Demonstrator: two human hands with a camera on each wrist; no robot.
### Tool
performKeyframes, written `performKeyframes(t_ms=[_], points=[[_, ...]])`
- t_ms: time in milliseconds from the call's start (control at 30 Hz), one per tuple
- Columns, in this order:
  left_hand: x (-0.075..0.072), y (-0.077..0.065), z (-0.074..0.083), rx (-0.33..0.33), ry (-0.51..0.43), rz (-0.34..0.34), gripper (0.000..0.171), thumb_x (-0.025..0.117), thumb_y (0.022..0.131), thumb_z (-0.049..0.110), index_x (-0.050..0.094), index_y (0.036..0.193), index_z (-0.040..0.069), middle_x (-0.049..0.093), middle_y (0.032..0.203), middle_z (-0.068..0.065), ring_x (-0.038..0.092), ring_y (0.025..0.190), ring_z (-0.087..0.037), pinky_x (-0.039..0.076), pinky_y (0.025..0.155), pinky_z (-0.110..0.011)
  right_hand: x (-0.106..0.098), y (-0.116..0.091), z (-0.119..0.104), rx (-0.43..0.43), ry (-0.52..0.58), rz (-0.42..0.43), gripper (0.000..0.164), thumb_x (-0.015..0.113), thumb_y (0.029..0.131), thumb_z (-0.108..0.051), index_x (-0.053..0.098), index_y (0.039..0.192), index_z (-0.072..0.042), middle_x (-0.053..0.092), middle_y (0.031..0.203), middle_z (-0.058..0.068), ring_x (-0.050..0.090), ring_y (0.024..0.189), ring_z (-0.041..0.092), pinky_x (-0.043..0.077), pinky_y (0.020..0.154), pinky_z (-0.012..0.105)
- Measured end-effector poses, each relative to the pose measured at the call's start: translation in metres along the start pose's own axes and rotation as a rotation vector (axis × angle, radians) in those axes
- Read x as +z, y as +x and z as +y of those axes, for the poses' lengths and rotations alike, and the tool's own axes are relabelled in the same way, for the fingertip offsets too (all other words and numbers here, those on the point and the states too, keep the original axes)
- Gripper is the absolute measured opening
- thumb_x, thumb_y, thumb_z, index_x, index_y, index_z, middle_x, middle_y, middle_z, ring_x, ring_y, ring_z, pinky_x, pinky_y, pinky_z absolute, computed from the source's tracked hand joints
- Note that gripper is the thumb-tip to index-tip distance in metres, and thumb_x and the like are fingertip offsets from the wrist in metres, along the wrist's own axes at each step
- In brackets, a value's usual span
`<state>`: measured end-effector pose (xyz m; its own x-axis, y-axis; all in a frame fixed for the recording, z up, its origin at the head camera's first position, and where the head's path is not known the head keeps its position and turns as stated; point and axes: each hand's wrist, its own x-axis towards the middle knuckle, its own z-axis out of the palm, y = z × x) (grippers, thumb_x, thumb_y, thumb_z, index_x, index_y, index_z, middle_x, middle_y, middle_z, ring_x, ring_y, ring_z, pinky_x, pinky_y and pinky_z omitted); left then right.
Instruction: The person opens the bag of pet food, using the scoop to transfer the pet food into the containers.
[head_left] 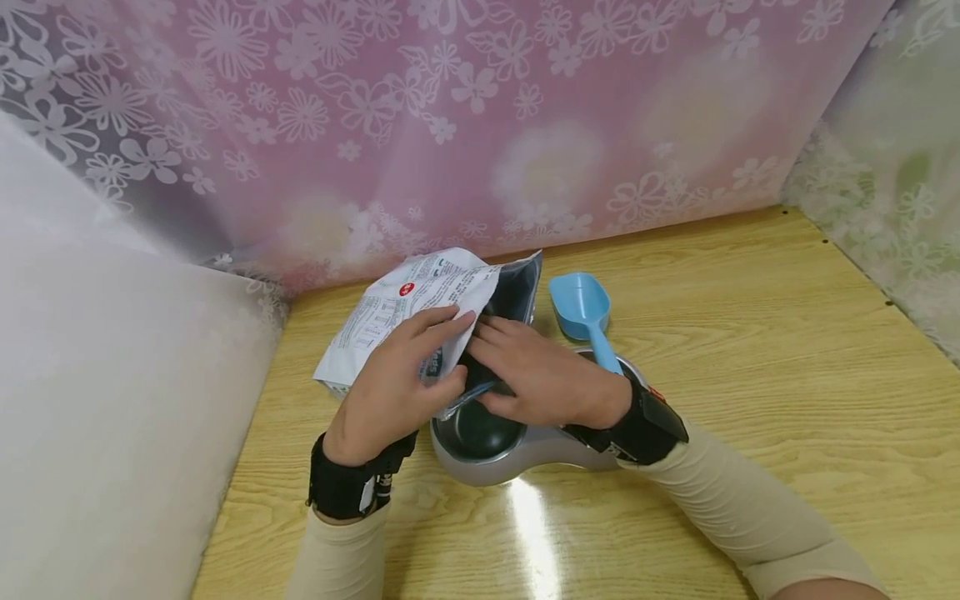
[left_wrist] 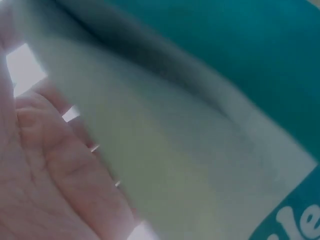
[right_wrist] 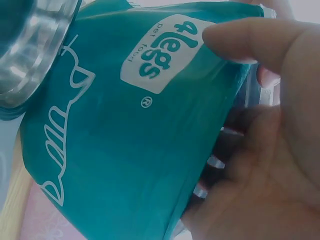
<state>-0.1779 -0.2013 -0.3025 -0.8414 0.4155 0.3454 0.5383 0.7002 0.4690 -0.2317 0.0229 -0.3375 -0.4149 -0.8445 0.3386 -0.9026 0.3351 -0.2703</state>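
Observation:
A pet food bag (head_left: 420,292) leans toward me with its mouth gaping, white printed back panel upward and dark lining showing. The right wrist view catches its teal front (right_wrist: 130,130) with "4legs pet food" lettering. My left hand (head_left: 397,379) grips the left side of the mouth, fingers spread over the white panel. In the left wrist view, that palm (left_wrist: 55,165) lies along a pale strip of the bag (left_wrist: 170,140). My right hand (head_left: 536,375) holds the opposite edge, its fingers inside the mouth and its thumb (right_wrist: 240,42) on the teal front.
Below the bag's mouth stands a grey double pet bowl (head_left: 480,472), partly covered by my hands. A blue scoop (head_left: 581,302) rests by its far right side, handle toward my right wrist. The wooden table (head_left: 787,375) meets a pink floral curtain (head_left: 450,142) at the back.

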Motion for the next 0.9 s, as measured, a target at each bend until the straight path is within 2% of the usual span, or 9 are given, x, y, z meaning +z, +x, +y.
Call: performKeyframes(t_ms=[100, 200, 267, 367, 500, 633, 700, 800, 900], points=[[0.001, 0.001, 0.003, -0.005, 0.021, 0.022, 0.057, 0.068, 0.095, 0.022, 0.055, 0.150, 0.020, 0.050, 0.152, -0.004, 0.049, 0.138, -0.022, 0.047, 0.104, -0.042, -0.001, -0.002, 0.001, 0.026, 0.002, -0.003, 0.072, 0.072, 0.093, -0.024, 0.041, 0.154, -0.001, 0.038, 0.161, 0.018, 0.033, 0.151, 0.033, 0.026, 0.123, 0.047], [0.001, 0.003, 0.004, -0.055, 0.006, 0.055, 0.055, 0.070, 0.094, 0.022, 0.057, 0.146, 0.015, 0.052, 0.144, -0.007, 0.053, 0.128, -0.022, 0.047, 0.099, -0.041, -0.003, -0.003, 0.002, 0.037, -0.011, -0.011, 0.075, 0.071, 0.094, -0.027, 0.038, 0.156, 0.001, 0.034, 0.164, 0.020, 0.027, 0.154, 0.036, 0.024, 0.124, 0.049], [0.002, 0.004, 0.004, -0.091, -0.008, 0.088, 0.046, 0.072, 0.092, 0.021, 0.059, 0.135, 0.011, 0.055, 0.130, -0.008, 0.054, 0.115, -0.023, 0.046, 0.095, -0.040, -0.007, -0.004, 0.003, 0.048, -0.011, 0.003, 0.077, 0.070, 0.094, -0.031, 0.037, 0.156, 0.002, 0.033, 0.164, 0.020, 0.027, 0.154, 0.036, 0.023, 0.124, 0.050], [0.001, 0.004, 0.004, -0.120, -0.018, 0.125, 0.022, 0.073, 0.089, 0.019, 0.060, 0.105, 0.010, 0.057, 0.100, -0.005, 0.051, 0.093, -0.022, 0.043, 0.084, -0.036, -0.020, -0.006, 0.007, 0.102, 0.002, 0.069, 0.078, 0.071, 0.092, -0.034, 0.041, 0.155, 0.001, 0.039, 0.161, 0.019, 0.032, 0.151, 0.037, 0.024, 0.122, 0.053], [0.000, 0.002, 0.004, -0.133, -0.034, 0.101, 0.020, 0.071, 0.091, 0.019, 0.056, 0.078, 0.018, 0.050, 0.069, 0.004, 0.048, 0.066, -0.014, 0.040, 0.064, -0.031, -0.045, -0.016, 0.020, 0.283, 0.012, 0.193, 0.057, 0.072, 0.092, -0.030, 0.059, 0.141, -0.003, 0.060, 0.141, 0.015, 0.054, 0.133, 0.034, 0.040, 0.110, 0.053], [0.000, 0.001, 0.004, -0.142, -0.038, 0.065, 0.023, 0.070, 0.092, 0.019, 0.055, 0.074, 0.020, 0.046, 0.060, 0.007, 0.045, 0.054, -0.011, 0.037, 0.055, -0.029, -0.063, -0.035, 0.043, 0.539, -0.020, 0.249, 0.026, 0.066, 0.096, -0.027, 0.070, 0.116, -0.010, 0.072, 0.109, 0.007, 0.067, 0.097, 0.026, 0.052, 0.083, 0.047], [0.000, 0.000, 0.004, -0.149, -0.037, 0.060, 0.023, 0.070, 0.092, 0.019, 0.055, 0.074, 0.020, 0.046, 0.060, 0.007, 0.044, 0.053, -0.011, 0.037, 0.054, -0.029, -0.068, -0.045, 0.056, 0.667, -0.036, 0.211, 0.023, 0.065, 0.098, -0.030, 0.069, 0.109, -0.010, 0.072, 0.101, 0.006, 0.066, 0.086, 0.025, 0.051, 0.074, 0.045], [-0.001, 0.000, 0.004, -0.157, -0.036, 0.059, 0.023, 0.070, 0.092, 0.020, 0.054, 0.074, 0.021, 0.046, 0.060, 0.008, 0.044, 0.053, -0.011, 0.036, 0.054, -0.028, -0.071, -0.057, 0.077, 0.815, -0.028, 0.056, 0.031, 0.065, 0.098, -0.036, 0.067, 0.107, -0.007, 0.070, 0.100, 0.011, 0.062, 0.078, 0.026, 0.048, 0.066, 0.044], [-0.001, -0.001, 0.003, -0.161, -0.037, 0.062, 0.024, 0.069, 0.092, 0.020, 0.054, 0.074, 0.022, 0.045, 0.059, 0.008, 0.043, 0.052, -0.011, 0.035, 0.053, -0.028, -0.070, -0.065, 0.095, 0.886, 0.005, -0.094, 0.037, 0.067, 0.097, -0.041, 0.067, 0.105, -0.004, 0.067, 0.094, 0.011, 0.058, 0.074, 0.026, 0.045, 0.062, 0.041]])
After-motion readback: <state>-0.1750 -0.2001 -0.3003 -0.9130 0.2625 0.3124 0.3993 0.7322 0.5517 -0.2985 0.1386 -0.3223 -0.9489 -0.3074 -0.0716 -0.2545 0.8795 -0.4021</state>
